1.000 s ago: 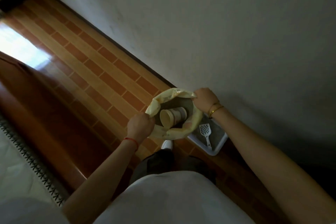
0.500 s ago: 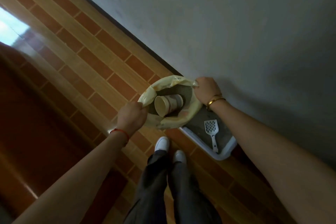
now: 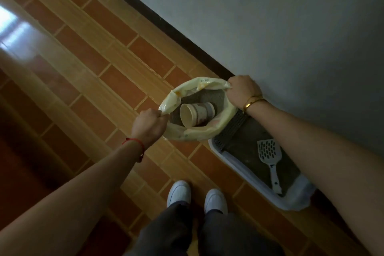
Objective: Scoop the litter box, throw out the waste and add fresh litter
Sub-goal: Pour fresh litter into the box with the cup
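Note:
A pale yellow litter bag [image 3: 176, 100] hangs open between my hands, above the floor. My left hand [image 3: 148, 125] grips its near-left rim and my right hand [image 3: 243, 90] grips its far-right rim. Inside the bag a paper cup [image 3: 196, 114] lies on its side on grey litter. Below and to the right, the white litter box [image 3: 288, 200] sits on the floor against the wall, with grey litter in it. A white slotted scoop [image 3: 269, 153] lies in the box, handle toward me.
The grey wall [image 3: 270, 27] with a dark baseboard [image 3: 166, 27] runs diagonally behind the box. Brown and tan floor tiles [image 3: 104, 58] spread to the left. My two white shoes [image 3: 195, 195] stand just left of the box.
My view has tipped down and closer, so my legs, shoes and the whole litter box show. Both hands keep hold of the open bag.

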Available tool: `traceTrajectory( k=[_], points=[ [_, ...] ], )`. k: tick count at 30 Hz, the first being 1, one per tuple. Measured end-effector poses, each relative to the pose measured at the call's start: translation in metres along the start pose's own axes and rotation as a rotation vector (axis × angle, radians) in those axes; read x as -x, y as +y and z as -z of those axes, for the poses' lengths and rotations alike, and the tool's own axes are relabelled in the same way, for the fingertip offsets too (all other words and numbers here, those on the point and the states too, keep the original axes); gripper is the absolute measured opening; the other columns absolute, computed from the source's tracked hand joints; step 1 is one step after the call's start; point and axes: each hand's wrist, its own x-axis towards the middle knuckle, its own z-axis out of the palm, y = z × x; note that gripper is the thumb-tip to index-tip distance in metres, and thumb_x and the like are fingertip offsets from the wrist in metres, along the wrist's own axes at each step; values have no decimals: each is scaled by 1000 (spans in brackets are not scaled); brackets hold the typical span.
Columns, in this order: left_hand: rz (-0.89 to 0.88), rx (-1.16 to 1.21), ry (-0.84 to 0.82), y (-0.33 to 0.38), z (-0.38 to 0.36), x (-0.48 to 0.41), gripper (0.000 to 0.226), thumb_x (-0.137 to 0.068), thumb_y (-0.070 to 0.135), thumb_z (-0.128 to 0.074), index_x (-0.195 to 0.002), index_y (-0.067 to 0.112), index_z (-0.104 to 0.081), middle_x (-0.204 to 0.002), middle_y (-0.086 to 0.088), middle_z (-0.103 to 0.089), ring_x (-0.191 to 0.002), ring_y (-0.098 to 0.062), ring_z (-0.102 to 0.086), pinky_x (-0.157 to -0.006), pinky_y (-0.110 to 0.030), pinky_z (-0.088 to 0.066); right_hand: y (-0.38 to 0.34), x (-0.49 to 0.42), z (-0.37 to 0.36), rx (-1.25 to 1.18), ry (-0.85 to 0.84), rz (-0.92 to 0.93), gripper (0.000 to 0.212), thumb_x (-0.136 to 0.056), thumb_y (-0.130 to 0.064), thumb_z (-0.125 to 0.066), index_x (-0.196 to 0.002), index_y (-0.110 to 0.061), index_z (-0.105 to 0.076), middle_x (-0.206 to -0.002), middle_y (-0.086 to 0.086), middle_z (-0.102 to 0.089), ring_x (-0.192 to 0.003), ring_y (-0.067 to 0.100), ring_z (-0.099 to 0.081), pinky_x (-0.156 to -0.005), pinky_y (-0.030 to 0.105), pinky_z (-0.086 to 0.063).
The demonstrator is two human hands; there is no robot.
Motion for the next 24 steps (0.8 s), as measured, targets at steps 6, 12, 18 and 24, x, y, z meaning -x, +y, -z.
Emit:
traceTrajectory(
  k=[6,12,18,24],
  points=[
    [-87,29,58,-34,-57,-58,41,-98,28,-46,-78,0,-69,-76,-18,-70,-71,-35,-67,-61,-41,-55,27,-48,-60,10,59,56,17,-92,-17,-52,-75,-14,-53,-67,1,-46,-59,15,-45,-45,21,-26],
    [-202,27,144,-55,-94,-98,42,-99,29,-47,-77,0,-67,-71,-19,-68,-57,-29,-61,-50,-32,-49,52,-75,-104,49,147,144,19,-92,-19,-53,-73,-18,-50,-61,-2,-41,-60,15,-44,-46,21,-23],
    [-319,-15,235,-65,-108,-111,42,-98,30,-48,-68,4,-64,-62,-18,-65,-50,-30,-58,-46,-31,-45,61,-79,-121,22,263,226,35,-91,-18,-51,-58,-23,-39,-58,-2,-43,-51,10,-41,-47,22,-22],
    [-375,-33,335,-64,-129,-115,48,-97,33,-46,-63,1,-60,-58,-21,-61,-43,-23,-44,-44,-29,-37,65,-68,-138,23,308,236,27,-92,-27,-48,-67,-20,-42,-62,-2,-46,-55,16,-47,-47,24,-27]
  ],
)
